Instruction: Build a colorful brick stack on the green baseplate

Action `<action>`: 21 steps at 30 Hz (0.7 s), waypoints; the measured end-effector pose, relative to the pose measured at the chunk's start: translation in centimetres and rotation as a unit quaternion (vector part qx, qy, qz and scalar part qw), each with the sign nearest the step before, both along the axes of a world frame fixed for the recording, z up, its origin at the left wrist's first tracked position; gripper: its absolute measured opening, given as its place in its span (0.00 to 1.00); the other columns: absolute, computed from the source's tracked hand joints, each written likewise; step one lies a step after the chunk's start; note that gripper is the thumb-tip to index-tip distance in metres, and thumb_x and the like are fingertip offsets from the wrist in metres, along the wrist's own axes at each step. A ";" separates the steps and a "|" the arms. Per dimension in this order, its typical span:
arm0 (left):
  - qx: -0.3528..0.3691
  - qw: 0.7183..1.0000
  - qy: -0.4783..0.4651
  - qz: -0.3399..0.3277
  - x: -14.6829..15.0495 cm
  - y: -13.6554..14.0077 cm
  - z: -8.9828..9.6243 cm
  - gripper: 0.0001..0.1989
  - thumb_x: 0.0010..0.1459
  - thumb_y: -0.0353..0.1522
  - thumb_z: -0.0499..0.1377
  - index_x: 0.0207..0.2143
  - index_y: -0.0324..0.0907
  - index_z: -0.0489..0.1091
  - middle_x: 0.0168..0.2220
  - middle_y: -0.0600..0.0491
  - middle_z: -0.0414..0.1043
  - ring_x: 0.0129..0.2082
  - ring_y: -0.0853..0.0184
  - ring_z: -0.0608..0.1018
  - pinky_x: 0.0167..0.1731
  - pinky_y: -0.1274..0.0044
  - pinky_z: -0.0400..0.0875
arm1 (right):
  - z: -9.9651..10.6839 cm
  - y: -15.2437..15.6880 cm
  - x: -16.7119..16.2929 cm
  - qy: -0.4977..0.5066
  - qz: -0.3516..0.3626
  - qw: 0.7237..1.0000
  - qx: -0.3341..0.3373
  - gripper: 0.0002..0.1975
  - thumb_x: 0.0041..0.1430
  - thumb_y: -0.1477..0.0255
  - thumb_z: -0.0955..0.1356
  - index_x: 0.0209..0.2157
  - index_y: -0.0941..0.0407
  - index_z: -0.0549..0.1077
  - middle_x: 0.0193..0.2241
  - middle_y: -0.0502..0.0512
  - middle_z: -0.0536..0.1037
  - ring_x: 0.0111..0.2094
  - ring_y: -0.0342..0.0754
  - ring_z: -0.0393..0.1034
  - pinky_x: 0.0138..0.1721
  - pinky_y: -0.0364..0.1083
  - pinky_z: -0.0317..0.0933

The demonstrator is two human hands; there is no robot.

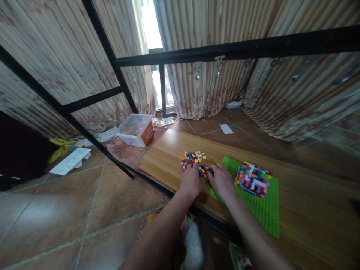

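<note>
A pile of small coloured building bricks [194, 156] lies on the wooden board. My left hand [192, 180] reaches into the near side of this pile, its fingertips down among the bricks and partly hidden. Just right of it, my right hand [221, 180] has its fingers curled together at the pile's edge, by a few dark bricks; what they hold is too small to make out. Under and beyond my right wrist lies a green baseplate [270, 213]. On that baseplate sits a many-coloured block of joined bricks [253, 179].
The wooden board [165, 150] spans a black metal frame [168, 56]. A clear plastic box [132, 129] with an orange label stands beyond its left end. White papers [70, 161] and a yellow cloth-like item [60, 146] lie on the tiled floor. Striped curtains [191, 75] hang behind.
</note>
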State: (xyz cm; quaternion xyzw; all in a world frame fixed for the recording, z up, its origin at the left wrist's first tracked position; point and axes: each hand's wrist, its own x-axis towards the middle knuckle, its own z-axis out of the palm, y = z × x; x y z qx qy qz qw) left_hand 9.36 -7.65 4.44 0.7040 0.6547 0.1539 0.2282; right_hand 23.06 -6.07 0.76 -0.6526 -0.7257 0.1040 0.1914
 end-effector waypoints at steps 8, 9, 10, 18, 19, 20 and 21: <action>0.030 0.988 -0.142 0.044 0.3 0.4 0.6 0.08 0.58 0.26 0.56 0.38 0.40 0.74 0.41 0.44 0.76 0.44 0.58 0.76 0.50 0.68 0.68 | -0.7 0.3 0.8 0.319 -0.055 0.946 0.014 0.14 0.55 0.62 0.67 0.36 0.56 0.78 0.34 0.57 0.80 0.36 0.51 0.73 0.41 0.49 0.64; 0.018 0.976 -0.210 0.063 0.7 0.6 0.6 0.07 0.58 0.27 0.56 0.36 0.41 0.74 0.39 0.46 0.76 0.43 0.59 0.76 0.50 0.68 0.68 | -0.6 0.2 0.6 0.389 -0.061 0.919 -0.003 0.16 0.53 0.59 0.69 0.36 0.56 0.78 0.34 0.57 0.80 0.35 0.50 0.73 0.39 0.49 0.65; -0.006 0.953 -0.290 0.085 1.1 0.8 0.7 0.06 0.59 0.28 0.55 0.34 0.41 0.73 0.36 0.47 0.76 0.41 0.61 0.76 0.48 0.69 0.68 | -0.4 0.1 0.4 0.457 -0.068 0.886 -0.025 0.18 0.51 0.56 0.70 0.36 0.56 0.78 0.33 0.56 0.80 0.33 0.49 0.72 0.36 0.48 0.65; -0.214 0.622 -0.725 0.205 3.8 1.3 1.4 0.10 0.60 0.34 0.57 0.27 0.38 0.70 0.24 0.54 0.68 0.22 0.73 0.68 0.26 0.80 0.63 | 2.3 -1.1 -0.7 0.596 -0.042 0.801 -0.049 0.17 0.47 0.59 0.74 0.37 0.55 0.78 0.32 0.54 0.81 0.33 0.48 0.74 0.34 0.46 0.67; -0.218 0.603 -0.738 0.209 4.0 1.2 1.4 0.08 0.57 0.31 0.59 0.26 0.38 0.70 0.24 0.55 0.68 0.22 0.73 0.68 0.26 0.80 0.62 | 2.6 -1.2 -0.5 0.571 -0.040 0.819 -0.035 0.16 0.47 0.62 0.74 0.36 0.55 0.79 0.33 0.54 0.82 0.35 0.49 0.75 0.37 0.47 0.68; -0.217 0.596 -0.744 0.207 4.2 1.1 1.4 0.06 0.55 0.30 0.60 0.25 0.37 0.70 0.24 0.55 0.69 0.23 0.73 0.69 0.26 0.80 0.61 | 2.7 -1.4 -0.3 0.546 -0.039 0.836 -0.024 0.14 0.48 0.63 0.73 0.36 0.55 0.79 0.34 0.55 0.82 0.36 0.50 0.75 0.40 0.49 0.68; -0.215 0.595 -0.748 0.200 4.4 0.9 1.3 0.05 0.53 0.29 0.61 0.25 0.37 0.70 0.24 0.54 0.70 0.24 0.73 0.69 0.26 0.80 0.62 | 2.9 -1.6 0.0 0.521 -0.037 0.853 -0.015 0.13 0.49 0.64 0.71 0.36 0.55 0.79 0.35 0.55 0.83 0.37 0.51 0.76 0.42 0.50 0.68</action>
